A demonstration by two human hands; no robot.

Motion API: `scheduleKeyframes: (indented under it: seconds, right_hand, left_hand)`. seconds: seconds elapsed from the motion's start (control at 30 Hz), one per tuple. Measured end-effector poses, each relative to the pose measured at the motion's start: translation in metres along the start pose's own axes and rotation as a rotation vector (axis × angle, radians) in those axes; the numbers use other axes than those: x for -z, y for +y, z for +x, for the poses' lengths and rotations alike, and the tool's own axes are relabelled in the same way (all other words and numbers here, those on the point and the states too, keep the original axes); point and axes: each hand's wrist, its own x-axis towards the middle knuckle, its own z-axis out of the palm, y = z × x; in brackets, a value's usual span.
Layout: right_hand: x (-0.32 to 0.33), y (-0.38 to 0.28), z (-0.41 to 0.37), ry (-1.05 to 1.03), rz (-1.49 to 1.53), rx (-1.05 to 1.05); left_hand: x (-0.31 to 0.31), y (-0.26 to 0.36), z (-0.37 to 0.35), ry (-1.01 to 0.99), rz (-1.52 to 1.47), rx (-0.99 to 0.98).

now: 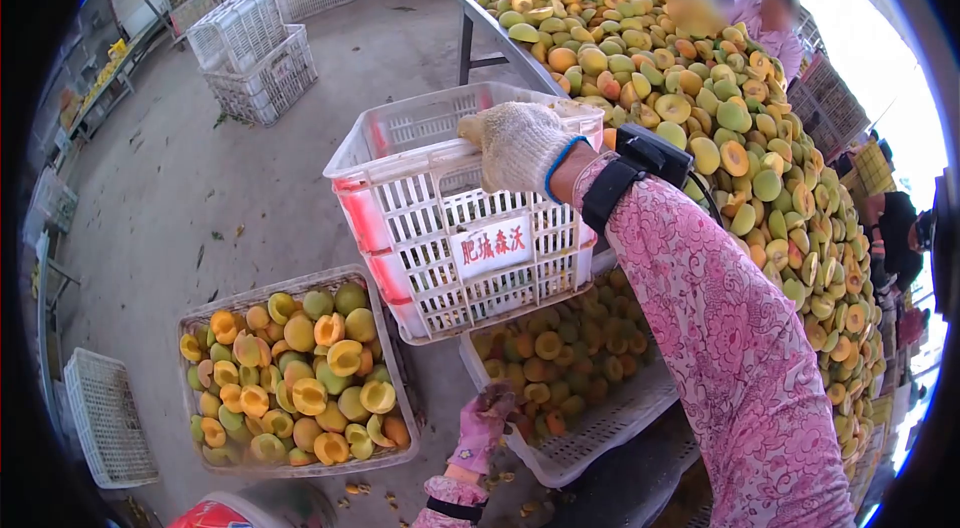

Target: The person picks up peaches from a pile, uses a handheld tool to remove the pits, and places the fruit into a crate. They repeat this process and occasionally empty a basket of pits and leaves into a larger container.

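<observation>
My right hand, in a white knit glove with blue trim, grips the top rim of a white plastic crate. The crate has red-painted corners and a label with red characters. It is tilted slightly and overlaps a lower crate of halved peaches. Low in the view, my left hand wears a stained pink glove. Its fingers are curled at the left rim of that lower crate. Few peaches show inside the upper crate, whose floor is mostly hidden.
To the left, another crate of halved peaches sits on the floor. A metal-edged table bears a large heap of peach halves. Stacked crates stand farther back. People work beyond the heap. A red bucket is at the bottom.
</observation>
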Motion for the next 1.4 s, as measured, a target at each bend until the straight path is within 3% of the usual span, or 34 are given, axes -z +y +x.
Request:
scheduleKeyframes:
  seconds: [0.07,0.17,0.27,0.53,0.63,0.67,0.73,0.77,0.87,0.93,0.97,1.0,1.03,1.1,1.17,1.23,1.27,1.33,1.37,1.4]
  right_hand:
    - [-0.010,0.004,0.016,-0.024,-0.017,-0.021]
    - [-0.026,0.011,0.029,0.030,-0.030,-0.009]
    - [-0.026,0.014,0.027,0.048,-0.026,0.000]
    - [-0.039,0.028,0.031,0.143,0.008,-0.013]
    - [-0.064,0.034,0.034,0.240,0.040,0.050]
    - [-0.078,0.037,0.033,0.284,0.051,0.076]
    - [-0.112,0.032,0.008,0.141,0.066,0.030]
    - [-0.135,0.025,-0.007,-0.127,0.026,-0.042]
    - [-0.219,0.014,-0.052,-0.380,0.293,-0.099]
    - [-0.188,-0.002,-0.049,-0.262,0.714,-0.094]
    - [-0.164,-0.008,-0.051,-0.146,1.006,-0.082]
    - [-0.120,-0.017,-0.062,0.075,1.066,0.032]
    - [-0.101,-0.024,-0.072,0.396,1.151,0.157]
    - [-0.094,-0.029,-0.100,0.426,1.157,0.194]
    - [-0.120,-0.031,-0.111,0.404,0.907,0.213]
    - [-0.172,-0.035,-0.104,0.421,0.742,-0.007]
    - [-0.196,-0.036,-0.101,0.425,0.650,-0.111]
    - [-0.244,-0.034,-0.099,0.381,0.462,-0.096]
    - [-0.255,-0.033,-0.098,0.363,0.366,-0.088]
    - [-0.254,-0.034,-0.095,0.365,0.374,-0.084]
  left_hand:
    - [-0.002,0.017,-0.004,-0.005,-0.006,0.049]
    - [0.012,-0.005,0.022,0.049,0.038,-0.150]
    - [0.015,0.030,0.042,0.124,-0.118,-0.253]
    - [0.022,0.054,0.096,0.213,-0.157,-0.358]
    - [0.036,0.055,0.123,0.149,-0.256,-0.313]
    - [0.043,0.061,0.131,0.140,-0.259,-0.203]
    - [0.056,0.080,0.146,0.121,-0.267,0.011]
    - [0.063,0.068,0.171,0.229,-0.304,0.176]
    - [0.034,0.056,0.137,0.394,0.056,-0.364]
    - [0.017,0.059,0.071,0.395,0.639,-1.047]
    - [0.015,0.045,0.050,0.221,0.545,-0.911]
    - [0.010,0.035,0.040,0.081,0.426,-0.784]
    - [0.003,0.034,0.030,0.092,0.389,-0.739]
    - [-0.003,0.039,0.023,0.111,0.341,-0.685]
    - [0.001,0.050,0.030,0.055,0.615,-0.764]
    - [0.005,0.060,0.031,-0.013,0.769,-0.783]
    - [0.008,0.056,0.030,-0.030,0.629,-0.701]
    - [0.015,0.047,0.025,-0.063,0.356,-0.530]
    - [0.015,0.062,0.017,-0.105,0.195,-0.276]
    - [0.017,0.060,0.017,-0.103,0.162,-0.228]
